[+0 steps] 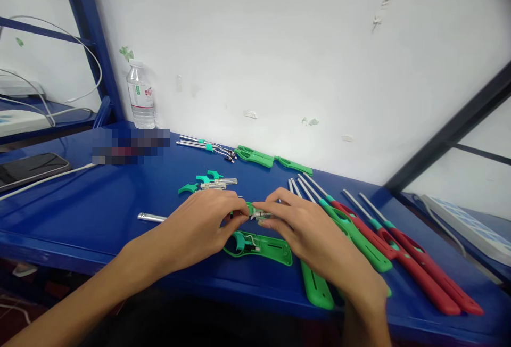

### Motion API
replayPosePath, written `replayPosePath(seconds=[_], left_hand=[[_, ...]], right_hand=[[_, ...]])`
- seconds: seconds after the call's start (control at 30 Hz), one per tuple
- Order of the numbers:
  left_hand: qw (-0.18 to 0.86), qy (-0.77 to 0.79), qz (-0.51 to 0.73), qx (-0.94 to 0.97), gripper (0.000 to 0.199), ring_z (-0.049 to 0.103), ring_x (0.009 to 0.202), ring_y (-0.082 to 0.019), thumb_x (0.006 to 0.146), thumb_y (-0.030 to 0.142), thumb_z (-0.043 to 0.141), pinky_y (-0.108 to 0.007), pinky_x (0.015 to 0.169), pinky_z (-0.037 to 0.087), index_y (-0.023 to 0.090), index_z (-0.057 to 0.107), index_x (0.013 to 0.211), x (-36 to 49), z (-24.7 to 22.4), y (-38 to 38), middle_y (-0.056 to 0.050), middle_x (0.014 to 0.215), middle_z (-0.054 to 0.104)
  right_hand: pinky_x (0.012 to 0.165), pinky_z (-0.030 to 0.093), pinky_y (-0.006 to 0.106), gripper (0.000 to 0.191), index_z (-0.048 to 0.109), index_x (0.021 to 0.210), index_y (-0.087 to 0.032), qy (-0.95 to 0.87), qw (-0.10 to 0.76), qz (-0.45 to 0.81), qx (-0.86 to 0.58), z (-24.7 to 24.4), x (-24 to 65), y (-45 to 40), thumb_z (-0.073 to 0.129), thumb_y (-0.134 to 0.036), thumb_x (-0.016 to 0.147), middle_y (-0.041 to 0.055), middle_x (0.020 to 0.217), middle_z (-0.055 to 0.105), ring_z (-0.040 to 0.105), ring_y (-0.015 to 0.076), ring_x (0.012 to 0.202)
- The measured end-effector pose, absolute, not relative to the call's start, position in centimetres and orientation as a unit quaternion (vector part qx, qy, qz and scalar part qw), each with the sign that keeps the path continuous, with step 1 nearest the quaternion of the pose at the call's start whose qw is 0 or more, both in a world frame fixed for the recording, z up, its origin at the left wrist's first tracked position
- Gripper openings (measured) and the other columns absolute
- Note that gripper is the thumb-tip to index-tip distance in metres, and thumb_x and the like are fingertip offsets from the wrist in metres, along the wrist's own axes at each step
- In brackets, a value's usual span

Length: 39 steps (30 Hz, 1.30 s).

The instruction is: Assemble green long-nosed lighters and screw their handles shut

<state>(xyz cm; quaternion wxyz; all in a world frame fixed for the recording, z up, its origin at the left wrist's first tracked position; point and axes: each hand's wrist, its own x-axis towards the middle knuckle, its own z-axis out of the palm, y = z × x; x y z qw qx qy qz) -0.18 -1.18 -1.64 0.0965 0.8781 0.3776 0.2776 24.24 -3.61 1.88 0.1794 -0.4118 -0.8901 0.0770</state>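
My left hand [211, 219] pinches the left end of a small green part [250, 209] at the middle of the blue table. Facing it, my right hand [295, 219] grips a small clear piece [261, 214] between thumb and fingers, and the two parts meet. Just below my hands lies an open green lighter shell half [271, 249] with a teal trigger [239, 240] and a wire in it. A metal tube [151, 217] sticks out left of my left wrist. Behind my left hand are several clear pieces with teal triggers [203, 179].
Several long red lighters [427, 267] and green ones [359, 238] lie at the right. Metal tubes with wires [195, 145] and green shells [255, 156] lie by the wall. A bottle [141, 97] and a phone [34, 170] are at the left.
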Motion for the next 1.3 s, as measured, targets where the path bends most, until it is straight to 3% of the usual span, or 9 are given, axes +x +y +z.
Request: replayPosePath(seconds=[0.3,0.73,1.1,1.3], left_hand=[[0.1,0.374,0.277,0.879,0.023,0.074,0.085,-0.021,0.106,0.014,0.063,-0.033,0.075,0.048,0.022,0.083,0.101,-0.03,-1.36,-1.43,-0.001,0.094,0.083],[0.073,0.373,0.272,0.884,0.023,0.073,0.082,-0.021,0.107,0.015,0.064,-0.033,0.073,0.049,0.019,0.085,0.098,0.13,-1.41,-1.37,-0.004,0.091,0.081],[0.074,0.375,0.261,0.887,0.023,0.075,0.084,-0.022,0.106,0.013,0.065,-0.033,0.073,0.05,0.018,0.087,0.101,0.25,-1.43,-1.52,-0.005,0.094,0.082],[0.077,0.37,0.267,0.887,0.024,0.074,0.082,-0.02,0.105,0.011,0.066,-0.032,0.07,0.047,0.019,0.088,0.099,0.25,-1.28,-1.55,-0.004,0.092,0.082]], right_hand=[[0.085,0.055,0.036,0.017,0.082,0.122,-0.027,-0.886,0.164,0.067,-0.429,1.87,24.38,-3.32,0.072,-0.019,0.11,0.0023,0.115,0.077,0.077,0.0233,0.099],[0.077,0.052,0.033,0.018,0.085,0.121,-0.032,-0.888,0.162,0.045,-0.429,1.91,24.35,-3.45,0.075,-0.023,0.11,0.001,0.101,0.084,0.079,0.023,0.089],[0.081,0.058,0.034,0.019,0.087,0.121,-0.033,-0.886,0.162,0.05,-0.432,2.03,24.15,-3.66,0.077,-0.023,0.108,0.0016,0.111,0.089,0.084,0.0255,0.097],[0.075,0.056,0.032,0.02,0.087,0.12,-0.034,-0.885,0.157,0.053,-0.436,2.15,24.14,-3.83,0.078,-0.022,0.107,0.0012,0.106,0.09,0.086,0.0262,0.091]])
